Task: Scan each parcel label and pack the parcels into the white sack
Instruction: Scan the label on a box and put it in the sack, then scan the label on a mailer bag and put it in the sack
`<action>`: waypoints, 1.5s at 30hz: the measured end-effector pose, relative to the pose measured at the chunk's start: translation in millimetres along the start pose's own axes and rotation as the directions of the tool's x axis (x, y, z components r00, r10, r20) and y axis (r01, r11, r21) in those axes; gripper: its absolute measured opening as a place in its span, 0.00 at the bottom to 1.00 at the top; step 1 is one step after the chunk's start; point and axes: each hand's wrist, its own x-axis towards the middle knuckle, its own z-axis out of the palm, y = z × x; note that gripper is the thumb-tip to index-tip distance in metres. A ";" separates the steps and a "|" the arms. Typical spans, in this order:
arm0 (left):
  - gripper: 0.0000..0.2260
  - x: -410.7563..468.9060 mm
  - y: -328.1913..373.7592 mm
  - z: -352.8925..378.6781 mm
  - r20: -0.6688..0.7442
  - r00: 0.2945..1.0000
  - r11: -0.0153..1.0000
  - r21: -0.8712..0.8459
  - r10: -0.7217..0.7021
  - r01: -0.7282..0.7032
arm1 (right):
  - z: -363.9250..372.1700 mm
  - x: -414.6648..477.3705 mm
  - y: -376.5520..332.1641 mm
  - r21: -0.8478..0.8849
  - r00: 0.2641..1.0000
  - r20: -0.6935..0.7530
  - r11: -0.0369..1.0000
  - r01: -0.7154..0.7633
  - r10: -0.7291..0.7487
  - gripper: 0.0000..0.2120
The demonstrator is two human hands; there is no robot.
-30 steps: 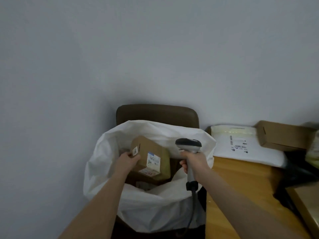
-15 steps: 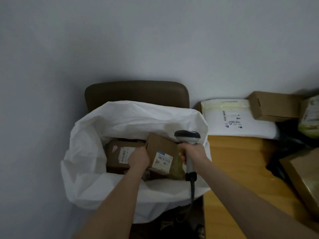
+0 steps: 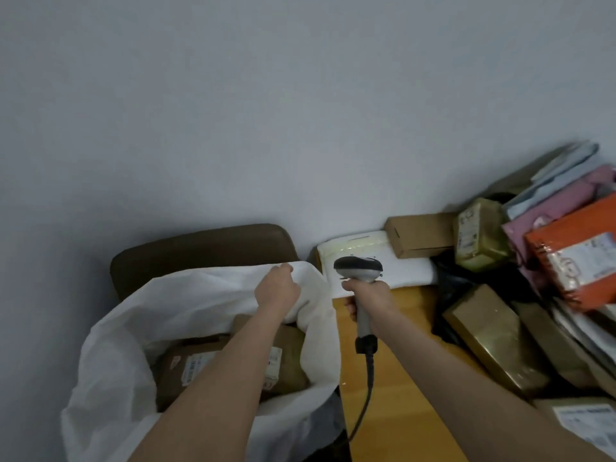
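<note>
Head view: left hand [image 3: 277, 290] pinches white sack [image 3: 110, 361] rim, right hand [image 3: 368, 296] grips scanner [image 3: 358, 266]

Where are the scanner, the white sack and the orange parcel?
scanner [image 3: 358, 268]: head view, on its head.
white sack [image 3: 110, 361]: head view, on its left wall.
orange parcel [image 3: 573, 228]: head view, on its orange face.

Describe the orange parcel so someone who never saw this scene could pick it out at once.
On the wooden table right of the white sack, parcels are heaped against the wall. The orange parcel lies high on that heap at the picture's right edge, just below a pink mailer. It alone is bright orange with a white label; its neighbours are brown, pink or pale.
</note>
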 end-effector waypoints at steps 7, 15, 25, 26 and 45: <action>0.20 11.4 115.5 28.1 0.064 0.994 0.996 -0.008 0.091 -0.091 | -104.5 25.7 -20.9 0.046 0.993 -0.108 0.998 0.048 -0.043 0.06; 0.22 23.1 199.1 92.5 0.144 0.989 0.994 -0.094 -0.033 0.047 | -212.3 103.4 -34.9 -0.110 0.978 -0.194 0.992 0.059 -0.080 0.08; 0.20 24.8 266.8 105.3 0.095 0.995 0.983 -0.184 -0.007 0.024 | -245.8 101.9 -47.7 0.009 0.980 -0.088 0.983 0.182 -0.181 0.07; 0.19 24.9 274.8 103.8 0.079 0.997 0.979 -0.205 0.020 -0.003 | -252.4 96.4 -49.1 0.036 0.974 -0.109 0.978 0.203 -0.198 0.06; 0.18 -53.7 465.2 198.0 0.302 0.953 0.473 -0.837 -0.022 0.276 | -496.8 62.1 -26.3 0.262 0.867 -0.496 0.946 0.193 -0.040 0.09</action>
